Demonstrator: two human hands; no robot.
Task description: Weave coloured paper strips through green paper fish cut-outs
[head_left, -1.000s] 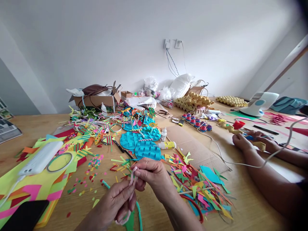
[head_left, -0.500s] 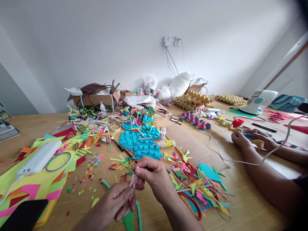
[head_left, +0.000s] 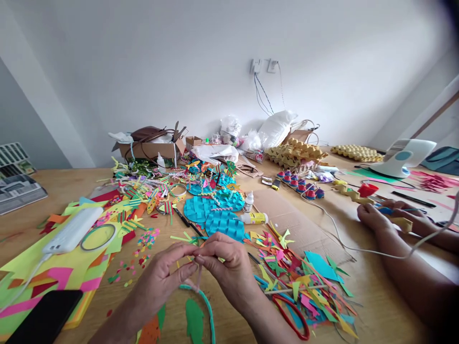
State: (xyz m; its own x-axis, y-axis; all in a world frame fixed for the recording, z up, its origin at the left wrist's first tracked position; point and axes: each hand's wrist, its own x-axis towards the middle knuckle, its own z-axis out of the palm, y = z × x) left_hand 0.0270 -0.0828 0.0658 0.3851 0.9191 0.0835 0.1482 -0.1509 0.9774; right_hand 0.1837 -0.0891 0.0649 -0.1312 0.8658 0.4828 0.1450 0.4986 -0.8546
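Observation:
Both hands meet above the front of the table, pinching a thin pale pink strip (head_left: 198,283) whose lower part hangs between them. My left hand (head_left: 163,274) is closed, its thumb and fingertips on the strip's upper end. My right hand (head_left: 227,267) grips the same spot, knuckles raised. Whether the strip is paper or yarn I cannot tell. Under them a turquoise cord (head_left: 211,313) curves over the wood. Beside it lie a green paper leaf shape (head_left: 194,320) and an orange paper piece (head_left: 150,330). Blue paper-covered discs (head_left: 225,226) sit just beyond my fingers.
Paper scraps and red-handled scissors (head_left: 296,322) lie right. A glue bottle (head_left: 256,218) rests on the cardboard (head_left: 287,215). At left are a phone (head_left: 48,313), a white power bank (head_left: 73,229) and a tape ring (head_left: 98,237). A co-worker's hands (head_left: 376,217) work at right, near a white cable (head_left: 358,248).
My left hand has risen to meet my right at the strip's top, and the strip now hangs lower and more exposed. The view has shifted slightly left.

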